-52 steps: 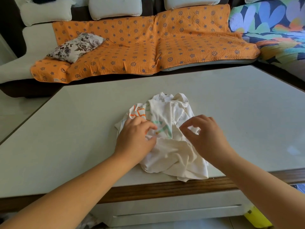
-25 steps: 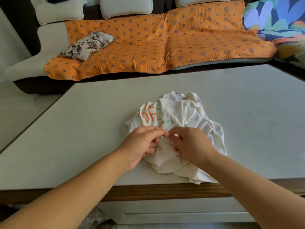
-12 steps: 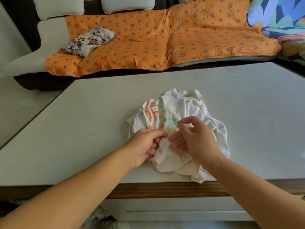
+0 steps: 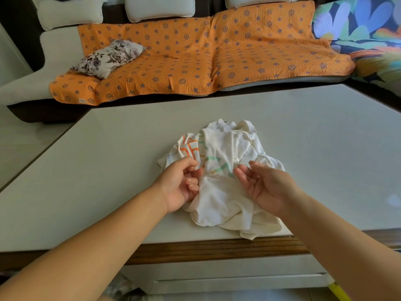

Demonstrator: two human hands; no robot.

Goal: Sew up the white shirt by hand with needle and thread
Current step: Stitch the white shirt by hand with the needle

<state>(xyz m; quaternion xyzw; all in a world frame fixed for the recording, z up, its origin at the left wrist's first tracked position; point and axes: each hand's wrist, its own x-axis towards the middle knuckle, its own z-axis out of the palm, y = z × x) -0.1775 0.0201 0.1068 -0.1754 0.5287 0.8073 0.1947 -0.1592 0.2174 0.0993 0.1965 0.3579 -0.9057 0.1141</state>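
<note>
While crumpled white shirt [image 4: 221,196] lies at near desk [image 4: 104,170] edge, left hand [image 4: 180,185] fingers curl, seemingly pinching fine thread [image 4: 190,174]. Right hand [image 4: 267,190] thumb and forefinger pinch needle [image 4: 252,165]. No stitches discernible. Judged early: sewing mostly left.

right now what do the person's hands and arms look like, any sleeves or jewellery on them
The left hand and right hand are bare: no gloves, rings, watch or bracelet show. Both forearms are uncovered as far as the frame reaches, with no sleeve in view. The left hand's visible fingernails are short.
</note>
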